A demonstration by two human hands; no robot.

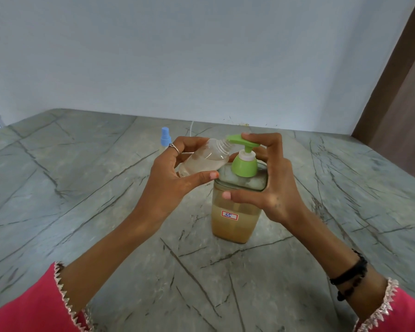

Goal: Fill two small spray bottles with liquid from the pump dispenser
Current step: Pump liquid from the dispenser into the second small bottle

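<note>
Clear spray bottle [203, 159], tilted toward one o'clock: we are gripping it in our left hand [175, 173] so its neck meets the green spout [240, 141]; our right hand [268, 178] is clasping the pump dispenser [237, 204], one finger pressing.

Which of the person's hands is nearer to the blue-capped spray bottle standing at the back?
Left. The left hand, holding the open clear bottle, is just in front of the blue-capped spray bottle; the right hand is farther off, on the pump dispenser.
</note>
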